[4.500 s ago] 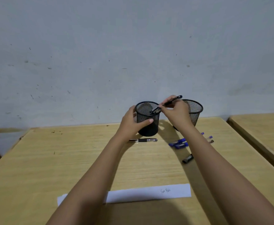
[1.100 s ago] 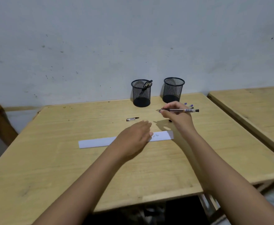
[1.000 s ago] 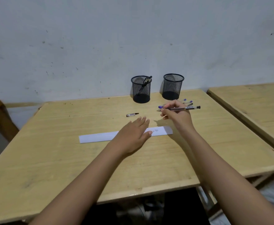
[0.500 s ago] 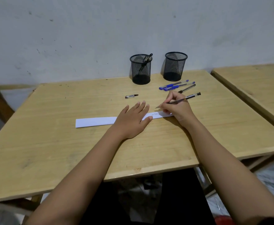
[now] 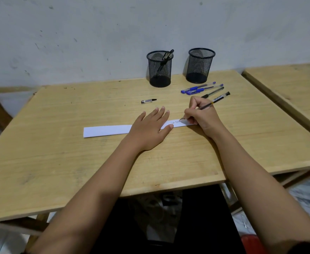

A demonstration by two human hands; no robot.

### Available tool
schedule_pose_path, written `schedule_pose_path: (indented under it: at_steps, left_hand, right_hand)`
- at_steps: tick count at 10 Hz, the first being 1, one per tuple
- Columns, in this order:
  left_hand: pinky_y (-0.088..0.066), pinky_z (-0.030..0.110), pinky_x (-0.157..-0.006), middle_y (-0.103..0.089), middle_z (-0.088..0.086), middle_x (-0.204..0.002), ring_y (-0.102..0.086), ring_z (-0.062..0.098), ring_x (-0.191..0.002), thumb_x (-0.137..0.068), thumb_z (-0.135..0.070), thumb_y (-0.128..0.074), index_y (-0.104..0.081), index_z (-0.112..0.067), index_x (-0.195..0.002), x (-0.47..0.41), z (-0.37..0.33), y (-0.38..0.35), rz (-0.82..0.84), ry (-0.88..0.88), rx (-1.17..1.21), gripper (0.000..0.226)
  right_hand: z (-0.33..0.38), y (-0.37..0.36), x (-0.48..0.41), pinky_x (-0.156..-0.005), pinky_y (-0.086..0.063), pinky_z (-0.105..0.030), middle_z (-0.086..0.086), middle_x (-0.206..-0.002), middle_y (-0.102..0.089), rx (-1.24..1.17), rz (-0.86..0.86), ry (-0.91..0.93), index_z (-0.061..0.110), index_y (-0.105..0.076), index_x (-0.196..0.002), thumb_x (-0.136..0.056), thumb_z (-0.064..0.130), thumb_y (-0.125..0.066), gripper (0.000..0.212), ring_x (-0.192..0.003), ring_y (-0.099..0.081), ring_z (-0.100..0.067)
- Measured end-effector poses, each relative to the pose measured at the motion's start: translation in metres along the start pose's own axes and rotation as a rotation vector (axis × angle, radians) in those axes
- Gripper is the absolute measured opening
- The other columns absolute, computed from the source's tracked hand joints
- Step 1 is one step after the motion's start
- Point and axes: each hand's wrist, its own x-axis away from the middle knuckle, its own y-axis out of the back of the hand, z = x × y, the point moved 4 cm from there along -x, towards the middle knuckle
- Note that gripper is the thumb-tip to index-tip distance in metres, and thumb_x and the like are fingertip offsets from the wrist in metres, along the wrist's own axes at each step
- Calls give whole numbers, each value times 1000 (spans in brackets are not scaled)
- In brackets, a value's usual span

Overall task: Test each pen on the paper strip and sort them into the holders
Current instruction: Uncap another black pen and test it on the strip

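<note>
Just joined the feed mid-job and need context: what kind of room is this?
Probably a plain classroom or study room. Bare wooden desk against a scuffed grey wall, a second matching desk alongside, and two black mesh pen holders with loose pens beside them.

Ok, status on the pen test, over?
Left hand flat, pinning paper strip. Right hand gripping black pen, tip on strip. One pen in left holder, right holder looks empty. Nothing in the way.
</note>
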Motion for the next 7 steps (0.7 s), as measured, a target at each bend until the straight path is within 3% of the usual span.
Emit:
schedule_pose_path:
  at_steps: [2, 4, 7]
  left_hand:
    - [-2, 38, -118, -1, -6, -159, 0, 10, -146, -98, -48, -16, -8, -26, -149, -1, 0, 0, 4, 4, -2, 56]
    - [-2, 38, -118, 0, -6, -159, 1, 11, -146, -98, -48, -16, -6, -26, -149, -1, -1, 0, 15, 7, -9, 56]
    - [-1, 38, -118, 0, -6, -159, 1, 10, -146, -98, -48, -16, -7, -27, -149, -1, -1, 0, 13, 5, -2, 56]
  right_hand:
    - [0, -1, 0, -53, -45, -26, -13, -62, -46, -40, -19, -37, -9, -49, -64, -72, -7, -60, 13, -52, -55, -8]
    - [0, -1, -3, -45, -41, -21, -12, -59, -47, -55, -52, -76, -8, -52, -68, -72, -8, -57, 6, -43, -51, -4]
    - [-1, -3, -4, -45, -44, -18, -11, -61, -49, 5, -66, -83, -5, -53, -69, -73, -5, -58, 7, -55, -53, -12]
